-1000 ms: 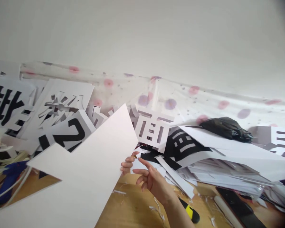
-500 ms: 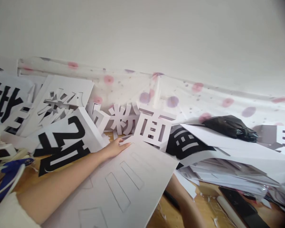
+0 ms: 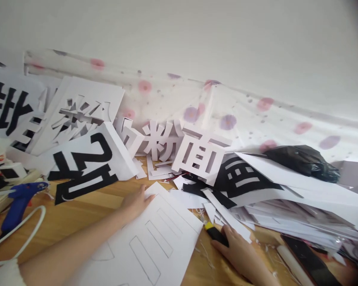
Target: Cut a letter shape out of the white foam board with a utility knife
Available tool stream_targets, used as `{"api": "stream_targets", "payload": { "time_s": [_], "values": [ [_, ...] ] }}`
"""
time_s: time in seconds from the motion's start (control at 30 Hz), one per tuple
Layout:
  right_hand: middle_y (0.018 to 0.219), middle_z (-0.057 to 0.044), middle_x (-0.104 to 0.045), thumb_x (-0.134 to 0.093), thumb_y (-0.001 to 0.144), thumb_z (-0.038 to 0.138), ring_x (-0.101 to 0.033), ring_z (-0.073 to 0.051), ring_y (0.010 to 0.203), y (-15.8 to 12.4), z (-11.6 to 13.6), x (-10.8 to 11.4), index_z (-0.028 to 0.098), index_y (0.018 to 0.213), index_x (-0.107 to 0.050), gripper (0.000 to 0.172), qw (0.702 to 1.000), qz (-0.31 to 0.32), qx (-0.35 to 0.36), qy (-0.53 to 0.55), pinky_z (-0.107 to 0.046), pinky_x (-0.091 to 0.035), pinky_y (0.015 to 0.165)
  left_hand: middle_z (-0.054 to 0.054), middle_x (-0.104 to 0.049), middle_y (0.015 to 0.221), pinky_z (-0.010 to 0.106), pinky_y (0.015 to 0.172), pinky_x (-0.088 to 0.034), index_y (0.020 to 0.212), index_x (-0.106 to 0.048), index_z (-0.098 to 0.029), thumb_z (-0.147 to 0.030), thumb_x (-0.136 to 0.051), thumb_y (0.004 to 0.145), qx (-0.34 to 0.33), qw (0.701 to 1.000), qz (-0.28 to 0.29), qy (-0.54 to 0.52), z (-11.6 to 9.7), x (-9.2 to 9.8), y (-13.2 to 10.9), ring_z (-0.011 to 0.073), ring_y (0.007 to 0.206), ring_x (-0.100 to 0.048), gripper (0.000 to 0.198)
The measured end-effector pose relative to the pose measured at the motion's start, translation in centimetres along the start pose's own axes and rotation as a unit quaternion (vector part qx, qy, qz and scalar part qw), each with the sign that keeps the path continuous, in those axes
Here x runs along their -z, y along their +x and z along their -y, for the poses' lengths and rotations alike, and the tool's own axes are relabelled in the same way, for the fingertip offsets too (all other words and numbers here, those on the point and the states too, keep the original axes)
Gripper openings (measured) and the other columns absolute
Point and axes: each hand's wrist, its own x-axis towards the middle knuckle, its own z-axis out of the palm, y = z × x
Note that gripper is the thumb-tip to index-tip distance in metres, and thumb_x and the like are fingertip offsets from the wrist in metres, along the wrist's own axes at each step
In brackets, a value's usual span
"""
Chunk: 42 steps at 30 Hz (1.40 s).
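Note:
A white board [image 3: 179, 228] with pencilled long rectangles lies in front of me, slanting toward the lower left. At its far left edge my left hand [image 3: 137, 204] grips it, the thumb on its face and the other fingers partly hidden. To the right of the board, my right hand [image 3: 237, 248] closes around a black and yellow utility knife [image 3: 216, 233] low over the wooden table. The knife's front end points up and left, toward white scraps.
A blue glue gun [image 3: 20, 202] with a white cord lies left. Cut-out white characters [image 3: 201, 153] stand at the back beside black printed sheets [image 3: 241, 176]. Stacked white sheets [image 3: 295, 218], a black plastic bag [image 3: 302, 161] and a dark phone-like slab [image 3: 307, 260] lie right.
The board has come down and nearer, with my left hand on its edge. My right hand, earlier hidden behind the board, now shows with the utility knife.

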Motion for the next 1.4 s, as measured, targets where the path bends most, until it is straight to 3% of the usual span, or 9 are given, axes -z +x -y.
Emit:
{"api": "stream_targets", "payload": {
  "time_s": [0.13,0.23,0.3,0.4,0.53,0.67,1.4],
  "values": [
    [0.096,-0.014,-0.059,-0.038,0.082,0.042,-0.058,-0.028,0.089,0.4,-0.8,-0.1,0.020,0.090,-0.048,0.026,0.999,-0.039,-0.014,0.011,-0.040,-0.040,0.077,0.018,-0.058,0.114,0.044,0.082,-0.038,0.124,-0.040,-0.013,-0.046,-0.037,0.084,-0.012,0.999,-0.015,0.026,1.4,-0.1,-1.3,0.0347,0.104,-0.054,0.052],
    [0.100,-0.012,-0.057,-0.033,0.084,0.046,-0.057,-0.026,0.091,0.7,0.4,0.2,0.022,0.096,-0.048,0.030,0.991,-0.082,0.061,0.089,-0.038,-0.040,0.080,0.017,-0.054,0.117,0.040,0.087,-0.038,0.124,-0.040,-0.011,-0.039,-0.036,0.086,-0.058,0.997,-0.029,0.042,2.4,-0.2,-2.0,0.0303,0.109,-0.049,0.048],
    [0.106,-0.011,-0.054,-0.030,0.087,0.045,-0.054,-0.023,0.098,0.8,2.6,0.7,0.023,0.103,-0.048,0.033,0.979,-0.071,0.134,0.137,-0.036,-0.038,0.085,0.017,-0.053,0.118,0.040,0.092,-0.035,0.123,-0.041,-0.010,-0.035,-0.039,0.084,-0.088,0.993,-0.052,0.050,2.9,-0.6,-2.0,0.0292,0.112,-0.047,0.046],
    [0.106,-0.010,-0.056,-0.029,0.090,0.039,-0.054,-0.022,0.097,1.4,7.0,1.3,0.023,0.098,-0.054,0.030,0.967,0.007,0.216,0.133,-0.033,-0.040,0.082,0.017,-0.050,0.124,0.041,0.097,-0.031,0.125,-0.040,-0.010,-0.029,-0.042,0.083,-0.132,0.987,-0.074,0.050,3.5,-1.6,-1.5,0.0287,0.117,-0.043,0.046],
    [0.088,-0.007,-0.063,-0.026,0.092,0.033,-0.058,-0.020,0.079,3.3,11.7,1.2,0.020,0.101,-0.052,0.030,0.971,0.046,0.228,0.061,-0.031,-0.039,0.068,0.015,-0.043,0.134,0.042,0.102,-0.028,0.130,-0.035,-0.013,-0.027,-0.037,0.085,-0.175,0.983,-0.050,0.018,4.0,-2.7,-1.0,0.0260,0.124,-0.038,0.047],
    [0.088,-0.006,-0.063,-0.029,0.092,0.029,-0.058,-0.020,0.078,5.2,14.0,0.5,0.020,0.100,-0.051,0.025,0.970,0.050,0.238,0.027,-0.029,-0.035,0.064,0.015,-0.043,0.135,0.042,0.103,-0.028,0.131,-0.034,-0.012,-0.030,-0.036,0.086,-0.183,0.982,-0.046,0.007,4.4,-2.9,-0.9,0.0256,0.125,-0.038,0.049],
    [0.080,-0.005,-0.062,-0.028,0.093,0.027,-0.060,-0.019,0.068,6.1,16.1,0.1,0.020,0.090,-0.049,0.022,0.963,0.054,0.242,-0.108,-0.027,-0.030,0.054,0.012,-0.040,0.138,0.045,0.104,-0.024,0.133,-0.033,-0.014,-0.031,-0.032,0.088,-0.196,0.980,-0.026,0.006,4.6,-3.2,-0.8,0.0264,0.127,-0.034,0.048]
  ]
}}
